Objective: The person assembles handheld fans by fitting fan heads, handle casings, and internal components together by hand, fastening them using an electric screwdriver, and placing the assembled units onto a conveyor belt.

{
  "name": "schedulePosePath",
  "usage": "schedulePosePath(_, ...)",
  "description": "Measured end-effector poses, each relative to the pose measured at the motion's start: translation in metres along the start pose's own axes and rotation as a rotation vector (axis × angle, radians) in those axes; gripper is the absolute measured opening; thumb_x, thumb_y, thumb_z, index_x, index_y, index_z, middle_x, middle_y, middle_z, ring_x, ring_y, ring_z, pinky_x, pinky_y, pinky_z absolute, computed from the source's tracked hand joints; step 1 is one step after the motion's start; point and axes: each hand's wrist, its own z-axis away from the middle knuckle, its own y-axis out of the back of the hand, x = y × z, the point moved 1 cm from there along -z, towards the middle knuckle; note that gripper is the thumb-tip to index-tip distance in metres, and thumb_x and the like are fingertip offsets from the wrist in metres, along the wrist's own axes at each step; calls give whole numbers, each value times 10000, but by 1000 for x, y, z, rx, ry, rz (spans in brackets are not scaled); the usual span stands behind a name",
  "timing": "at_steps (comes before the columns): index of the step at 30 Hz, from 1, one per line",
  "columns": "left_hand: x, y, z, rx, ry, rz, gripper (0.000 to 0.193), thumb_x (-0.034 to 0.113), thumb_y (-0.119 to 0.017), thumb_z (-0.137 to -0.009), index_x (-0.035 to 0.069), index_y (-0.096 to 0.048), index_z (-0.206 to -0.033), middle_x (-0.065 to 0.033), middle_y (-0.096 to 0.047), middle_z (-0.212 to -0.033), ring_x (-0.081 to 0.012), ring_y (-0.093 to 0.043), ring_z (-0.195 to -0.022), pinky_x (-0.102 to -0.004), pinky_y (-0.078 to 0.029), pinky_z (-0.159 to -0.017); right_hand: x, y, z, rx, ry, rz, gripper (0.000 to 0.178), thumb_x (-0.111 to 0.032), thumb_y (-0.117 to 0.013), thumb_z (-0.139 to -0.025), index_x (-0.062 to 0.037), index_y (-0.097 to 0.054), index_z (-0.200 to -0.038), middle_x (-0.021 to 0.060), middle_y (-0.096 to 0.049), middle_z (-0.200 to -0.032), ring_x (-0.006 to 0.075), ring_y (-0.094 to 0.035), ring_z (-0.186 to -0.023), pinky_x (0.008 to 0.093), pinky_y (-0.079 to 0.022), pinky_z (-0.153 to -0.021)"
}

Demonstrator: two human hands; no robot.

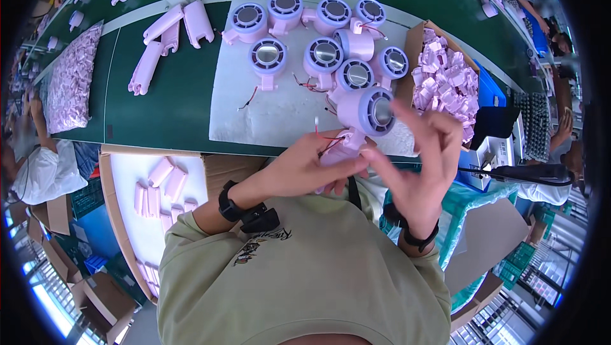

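Observation:
My left hand (304,165) is closed round the pink handle of a handheld fan (358,111), just over the near table edge. Its round head has a lilac vented rim and a silver centre, tilted up to the right. Thin red and dark wires with a small white plug stick out near the neck, beside my left fingers. Slightly blurred, my right hand (420,154) is open at the fan's right side. Its index finger comes close to the rim and its thumb is near the neck; contact cannot be made out. Several similar fan heads (267,56) lie beyond on a white foam sheet (238,116).
A cardboard box (417,46) of small pink parts stands right of the sheet. Pink handle shells (198,24) lie at the left, near a bag of pink parts (76,81). Below the table edge, an open carton (118,211) holds more shells. Other people sit at both sides.

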Motion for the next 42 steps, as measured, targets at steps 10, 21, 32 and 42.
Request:
schedulePosePath(10,1,5,-7,-167,-368,-307,534,248,-669,-882,24,-460,-1320,-72,-599,-1127,-147,-580,-1012,-307,-472,-865,14,-11,15,-61,331,-174,319,-52,-749,-641,-99,-727,-955,37,-651,-827,207,-614,-761,299,-508,-621)
schedulePosePath(21,-4,-9,-21,28,-292,26,438,80,-300,-1025,3,-279,-1456,-147,-512,-1329,-211,-577,-1107,-345,-449,-955,88,37,7,113,-95,27,259,92,-616,-765,-26,-704,-978,93,-680,-1047,267,-640,-957,364,-507,-827)
schedulePosePath(32,-5,-6,-27,-16,-256,277,489,11,-270,-974,5,-259,-1462,-165,-507,-1348,-235,-590,-1111,-366,-462,-956,121,60,-11,72,52,373,224,44,-687,-772,-16,-687,-988,115,-672,-964,276,-636,-916,342,-504,-812)
schedulePosePath(42,2,-20,-30,88,-259,85,456,11,-354,-950,-16,-338,-1405,-116,-519,-1292,-143,-529,-1133,-299,-416,-976,41,9,8,146,355,-202,237,-19,-795,-643,-16,-700,-861,90,-677,-930,281,-646,-886,369,-526,-761)
